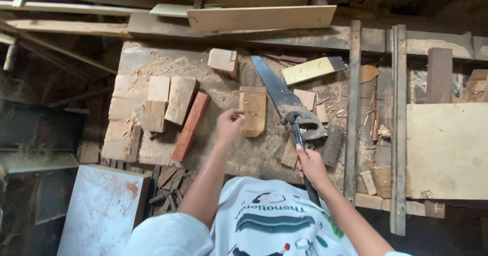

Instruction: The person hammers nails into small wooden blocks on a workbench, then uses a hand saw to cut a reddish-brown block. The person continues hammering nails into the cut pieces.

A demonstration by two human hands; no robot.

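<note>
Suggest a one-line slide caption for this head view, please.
Right hand grips a hammer above a handsaw; left hand pinches something small beside a wood block.

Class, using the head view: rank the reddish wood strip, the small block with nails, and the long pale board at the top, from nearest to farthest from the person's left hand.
1. Small block with nails: just right of the left hand.
2. Reddish wood strip: to its left.
3. Long pale board: far up, at the bench's back.

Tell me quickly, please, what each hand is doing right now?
Left hand: pinched at the small wood block, possibly on a nail.
Right hand: closed around the hammer.
</note>
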